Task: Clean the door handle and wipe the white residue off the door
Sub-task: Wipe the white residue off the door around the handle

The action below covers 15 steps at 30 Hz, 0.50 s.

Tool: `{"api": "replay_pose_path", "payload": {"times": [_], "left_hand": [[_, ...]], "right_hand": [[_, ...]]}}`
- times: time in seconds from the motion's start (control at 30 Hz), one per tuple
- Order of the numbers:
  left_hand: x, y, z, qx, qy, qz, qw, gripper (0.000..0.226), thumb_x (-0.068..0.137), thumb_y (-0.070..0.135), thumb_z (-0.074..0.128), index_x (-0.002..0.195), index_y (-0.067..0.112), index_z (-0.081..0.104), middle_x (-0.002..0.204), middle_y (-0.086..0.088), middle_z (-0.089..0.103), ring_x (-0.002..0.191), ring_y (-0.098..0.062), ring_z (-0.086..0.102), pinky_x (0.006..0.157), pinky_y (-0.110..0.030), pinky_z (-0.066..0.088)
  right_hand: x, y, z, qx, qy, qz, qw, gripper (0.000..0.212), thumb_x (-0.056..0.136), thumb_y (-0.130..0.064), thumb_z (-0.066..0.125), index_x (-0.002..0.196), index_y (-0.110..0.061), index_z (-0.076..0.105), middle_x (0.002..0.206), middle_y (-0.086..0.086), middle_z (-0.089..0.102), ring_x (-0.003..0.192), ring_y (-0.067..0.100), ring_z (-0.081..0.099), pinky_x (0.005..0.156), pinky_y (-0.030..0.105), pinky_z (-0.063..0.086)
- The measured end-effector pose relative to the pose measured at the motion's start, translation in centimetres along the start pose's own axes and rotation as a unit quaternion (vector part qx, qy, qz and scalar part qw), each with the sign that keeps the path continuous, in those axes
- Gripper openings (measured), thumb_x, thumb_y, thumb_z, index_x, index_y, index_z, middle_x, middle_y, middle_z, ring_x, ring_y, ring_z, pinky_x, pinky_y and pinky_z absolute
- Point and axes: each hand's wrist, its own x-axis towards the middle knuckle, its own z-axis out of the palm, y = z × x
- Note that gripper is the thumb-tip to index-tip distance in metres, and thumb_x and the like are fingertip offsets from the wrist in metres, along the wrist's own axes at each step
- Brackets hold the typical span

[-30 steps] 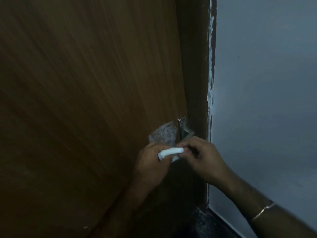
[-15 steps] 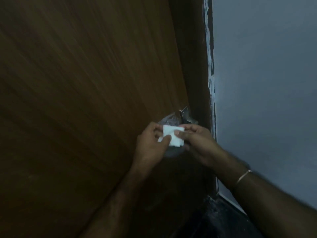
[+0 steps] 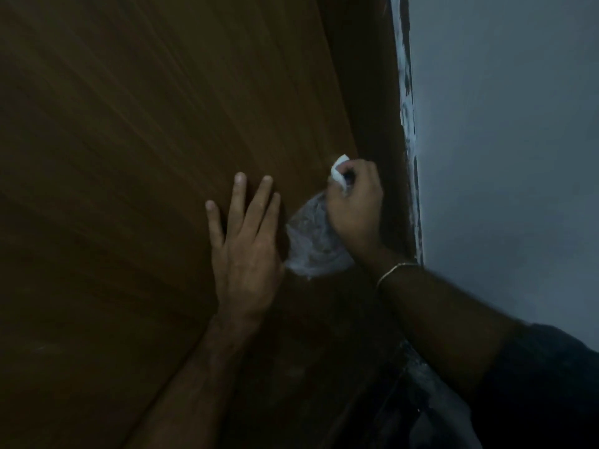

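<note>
Dim room, brown door: left hand is being pressed flat, fingers straight; white wipe is being gripped in curled right hand over white residue.

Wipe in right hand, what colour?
White; the wipe pokes out of the right hand in the head view.

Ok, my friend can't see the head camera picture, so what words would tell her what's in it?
A person's right hand grips a white wipe against a brown wooden door, just above a smeared white residue patch. The left hand rests flat on the door beside it.
</note>
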Motion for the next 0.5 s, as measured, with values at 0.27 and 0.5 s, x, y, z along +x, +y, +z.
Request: {"api": "replay_pose_path", "payload": {"times": [0.27,0.5], "left_hand": [[0.0,-0.5,1.1,0.068,0.027,0.006,0.997,0.077,0.072,0.019,0.053,0.147,0.014,0.041,0.165,0.000,0.023,0.154,-0.026,0.005,0.117,-0.043,-0.021],[0.0,-0.9,1.7,0.086,0.050,0.001,0.995,0.073,0.076,0.015,0.055,0.148,0.017,0.040,0.165,0.003,0.022,0.154,-0.021,0.000,0.119,-0.044,-0.018]], "right_hand": [[1.3,0.6,0.5,0.041,0.038,0.048,0.997,0.020,0.091,-0.006,0.063,0.111,-0.009,0.065,0.115,0.005,0.063,0.100,0.007,0.059,0.084,0.016,0.053],[-1.4,0.3,1.4,0.062,-0.011,0.064,0.996,0.020,0.089,-0.012,0.067,0.110,-0.013,0.066,0.103,-0.001,0.066,0.092,0.005,0.063,0.078,0.018,0.055]]}}
